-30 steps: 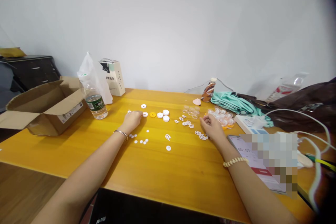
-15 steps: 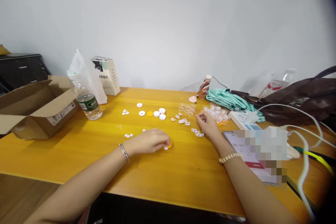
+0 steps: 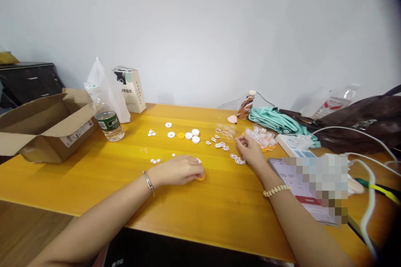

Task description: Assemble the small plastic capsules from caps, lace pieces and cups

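My left hand [image 3: 184,170] is closed, fingertips pinched on a small orange disc [image 3: 202,177] low over the table. Just behind those fingers a small white piece [image 3: 199,160] partly shows. My right hand [image 3: 249,149] has its fingers curled together; whether anything is between them is hidden. Beside it lie white spoked discs [image 3: 237,159], and past it is a heap of clear and orange pieces [image 3: 260,137]. More white spoked discs [image 3: 221,145] and clear rings [image 3: 228,132] lie left of it. White round discs [image 3: 195,139] and a yellow disc [image 3: 181,135] sit farther back.
Small white bits [image 3: 155,161] are on the left of the table [image 3: 175,212]. An open cardboard box [image 3: 53,133], water bottle [image 3: 109,125] and paper bag [image 3: 134,91] stand left. On the right are a phone [image 3: 297,192], white cables [image 3: 369,196], teal cloth [image 3: 275,121] and a drink bottle [image 3: 246,105].
The orange disc stays under my left fingers, now more covered. A white piece that showed below them is out of sight, and one shows behind them. The view has shifted slightly left.
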### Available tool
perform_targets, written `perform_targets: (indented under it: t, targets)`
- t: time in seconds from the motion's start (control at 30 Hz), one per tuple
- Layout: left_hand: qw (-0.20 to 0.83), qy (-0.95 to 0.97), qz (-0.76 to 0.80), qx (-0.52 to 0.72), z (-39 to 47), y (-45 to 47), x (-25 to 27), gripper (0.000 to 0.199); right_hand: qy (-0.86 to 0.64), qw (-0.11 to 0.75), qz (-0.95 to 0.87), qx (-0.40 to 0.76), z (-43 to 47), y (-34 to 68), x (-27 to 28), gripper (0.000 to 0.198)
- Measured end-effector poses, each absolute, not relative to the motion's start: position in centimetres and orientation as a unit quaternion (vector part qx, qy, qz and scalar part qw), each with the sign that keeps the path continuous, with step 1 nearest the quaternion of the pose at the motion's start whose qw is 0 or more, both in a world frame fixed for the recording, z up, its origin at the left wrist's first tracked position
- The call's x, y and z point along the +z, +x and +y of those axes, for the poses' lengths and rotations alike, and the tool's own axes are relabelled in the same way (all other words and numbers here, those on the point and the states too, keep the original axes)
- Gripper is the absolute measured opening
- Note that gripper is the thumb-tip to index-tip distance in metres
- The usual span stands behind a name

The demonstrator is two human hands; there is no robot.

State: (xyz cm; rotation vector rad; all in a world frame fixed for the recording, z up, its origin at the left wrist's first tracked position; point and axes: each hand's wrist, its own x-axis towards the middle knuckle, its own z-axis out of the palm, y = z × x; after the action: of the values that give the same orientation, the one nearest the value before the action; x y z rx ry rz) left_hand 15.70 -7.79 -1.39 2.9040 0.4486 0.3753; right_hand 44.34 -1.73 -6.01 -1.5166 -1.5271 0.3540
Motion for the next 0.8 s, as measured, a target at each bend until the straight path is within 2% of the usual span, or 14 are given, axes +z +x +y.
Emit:
perform_targets:
  t: [0.13, 0.27, 0.33, 0.4, 0.53, 0.63, 0.8]
  targets:
    - [0.092, 0.957, 0.208, 0.180, -6.5, 14.8, -1.1, 0.018, -0.613, 0.462, -0.624, 0.143, -1.8, 44.3, -6.0, 0.034]
    - [0.012, 0.889, 0.396, 0.232, -3.2, 11.2, -0.4, 0.019, -0.610, 0.460, -0.629, 0.142, -2.2, 43.7, -5.4, 0.030]
    - [-0.002, 0.837, 0.512, 0.195, -1.6, 8.8, -0.1, 0.018, -0.594, 0.457, -0.645, 0.151, -2.9, 42.9, -4.7, 0.029]
    - [0.039, 0.797, 0.596, 0.095, -0.5, 6.5, 0.0, 0.020, -0.546, 0.434, -0.689, 0.194, -3.9, 41.6, -4.0, 0.028]
    - [0.080, 0.773, 0.629, 0.018, 0.1, 3.6, 0.0, 0.020, -0.440, 0.317, -0.784, 0.302, -6.6, 38.2, -3.3, 0.029]
    - [0.092, 0.756, 0.647, -0.011, 0.1, 3.0, 0.0, 0.019, -0.391, 0.240, -0.810, 0.365, -7.9, 36.2, -3.6, 0.038]
    - [0.115, 0.741, 0.660, -0.045, 0.3, 3.0, -0.3, 0.016, -0.378, 0.227, -0.821, 0.363, -8.1, 35.7, -4.3, 0.045]
